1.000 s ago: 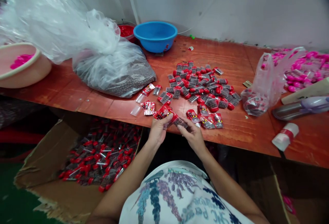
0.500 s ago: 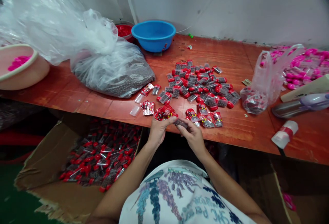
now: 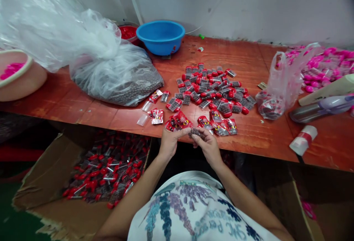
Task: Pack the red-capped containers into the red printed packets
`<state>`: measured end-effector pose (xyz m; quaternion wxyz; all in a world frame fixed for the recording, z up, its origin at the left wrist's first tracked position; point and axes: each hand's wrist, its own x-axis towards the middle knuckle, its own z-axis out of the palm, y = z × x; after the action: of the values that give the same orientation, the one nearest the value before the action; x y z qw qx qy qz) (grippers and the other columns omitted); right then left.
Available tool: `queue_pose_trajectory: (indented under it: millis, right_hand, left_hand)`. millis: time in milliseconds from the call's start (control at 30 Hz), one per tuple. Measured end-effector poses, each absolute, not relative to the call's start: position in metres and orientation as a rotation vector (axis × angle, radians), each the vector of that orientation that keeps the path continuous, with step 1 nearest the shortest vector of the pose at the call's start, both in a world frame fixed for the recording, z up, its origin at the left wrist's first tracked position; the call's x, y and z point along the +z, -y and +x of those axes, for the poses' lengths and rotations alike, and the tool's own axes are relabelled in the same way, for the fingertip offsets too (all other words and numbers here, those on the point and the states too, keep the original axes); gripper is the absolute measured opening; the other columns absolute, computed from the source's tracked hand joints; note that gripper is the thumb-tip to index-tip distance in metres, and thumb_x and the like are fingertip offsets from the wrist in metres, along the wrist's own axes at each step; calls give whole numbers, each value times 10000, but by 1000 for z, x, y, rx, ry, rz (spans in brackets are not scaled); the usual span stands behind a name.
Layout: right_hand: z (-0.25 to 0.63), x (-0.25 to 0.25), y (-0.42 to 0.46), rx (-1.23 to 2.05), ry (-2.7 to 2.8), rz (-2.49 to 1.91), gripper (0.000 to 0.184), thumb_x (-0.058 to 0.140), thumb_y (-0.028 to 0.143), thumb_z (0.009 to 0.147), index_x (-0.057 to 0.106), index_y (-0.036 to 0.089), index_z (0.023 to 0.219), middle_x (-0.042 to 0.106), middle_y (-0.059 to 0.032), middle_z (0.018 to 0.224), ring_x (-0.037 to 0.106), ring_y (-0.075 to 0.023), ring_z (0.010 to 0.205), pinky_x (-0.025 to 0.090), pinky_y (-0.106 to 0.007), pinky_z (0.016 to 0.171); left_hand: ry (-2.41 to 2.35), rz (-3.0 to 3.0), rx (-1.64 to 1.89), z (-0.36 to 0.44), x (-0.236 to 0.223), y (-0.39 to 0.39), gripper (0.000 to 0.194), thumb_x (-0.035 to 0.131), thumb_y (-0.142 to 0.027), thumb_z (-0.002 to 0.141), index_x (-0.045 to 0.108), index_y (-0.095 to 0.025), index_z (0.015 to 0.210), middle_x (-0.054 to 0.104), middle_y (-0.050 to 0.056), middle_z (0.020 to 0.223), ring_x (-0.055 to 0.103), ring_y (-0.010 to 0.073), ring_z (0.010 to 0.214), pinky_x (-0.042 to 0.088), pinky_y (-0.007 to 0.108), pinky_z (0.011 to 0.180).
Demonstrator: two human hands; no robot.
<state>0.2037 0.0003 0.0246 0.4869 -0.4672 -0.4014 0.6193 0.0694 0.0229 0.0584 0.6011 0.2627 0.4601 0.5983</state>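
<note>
Red printed packets (image 3: pixel 181 119) are pinched in my left hand (image 3: pixel 169 145), fanned out just above the table's front edge. My right hand (image 3: pixel 209 148) grips a small clear container of dark beads (image 3: pixel 195 132), its end close to my left thumb. Beyond my hands lies a pile of similar bead containers with red caps (image 3: pixel 218 90). Several filled red packets (image 3: pixel 221 126) rest on the table just past my right hand. To the left of my hands lie another red packet (image 3: pixel 157 116) and clear empty sleeves (image 3: pixel 142 119).
A large plastic bag of dark beads (image 3: pixel 124 82) sits on the wooden table (image 3: pixel 254 141) at left, near a blue basin (image 3: pixel 160 36). Below is a cardboard box (image 3: pixel 41 174) of red-capped containers. At right are a knotted plastic bag (image 3: pixel 284 86), a roll (image 3: pixel 303 140) and pink items (image 3: pixel 318 67).
The view has shifted slightly. My right fingers have moved a little around the bead container, and my left hand still holds the red packets.
</note>
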Motion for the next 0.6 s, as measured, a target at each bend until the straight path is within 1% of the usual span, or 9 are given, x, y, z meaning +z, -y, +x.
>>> queue_pose_trajectory:
  millis: [67,133,233,333,467,533,600]
  right_hand:
    - [202,23,2,1366,1052,-1197,283,673,364,762,630,226,1005,660,-8,853,587,-128,655,514,-232,549]
    - [202,21,3,1303,1073,-1232,281,671,364,766,635,225,1008,658,-15,863,591,-138,689,517,-236,565]
    - [204,21,2,1455,995,-1181,287,666,371,774,631,217,1014,659,-4,807,560,-109,574,493,-222,498]
    - [208,23,-1,1608,923,-1109,298,673,377,768,631,205,1008,657,4,774,530,-85,496,470,-208,445]
    - [210,25,-3,1544,967,-1119,297,675,372,766,618,212,1010,660,4,805,553,-92,543,481,-209,481]
    - [209,25,-2,1465,1038,-1149,302,674,360,770,597,228,1030,661,5,828,570,-103,593,489,-211,514]
    - [207,22,0,1422,1100,-1166,352,675,359,772,563,246,1086,655,10,822,576,-113,607,494,-215,520]
  left_hand:
    - [-1091,645,1412,72,55,-22,223,811,-117,536,691,-155,721,708,30,741,647,175,703,504,301,752]
    - [-1089,667,1405,72,53,-21,200,801,-130,563,695,-155,731,710,32,748,647,174,710,504,301,757]
    - [-1041,684,1350,70,54,-21,187,789,-134,590,694,-153,750,707,33,753,646,171,715,505,297,751]
    - [-995,679,1292,67,57,-22,215,795,-125,574,691,-152,760,702,29,753,643,166,708,506,292,745]
    - [-1004,619,1299,66,59,-23,264,805,-117,554,691,-148,790,707,35,783,645,163,725,504,283,759]
    - [-1033,572,1359,68,58,-22,268,809,-113,546,686,-153,780,703,23,768,643,154,716,504,272,753]
    - [-1052,559,1387,71,56,-20,251,810,-105,537,674,-152,742,690,9,729,634,143,683,507,258,719]
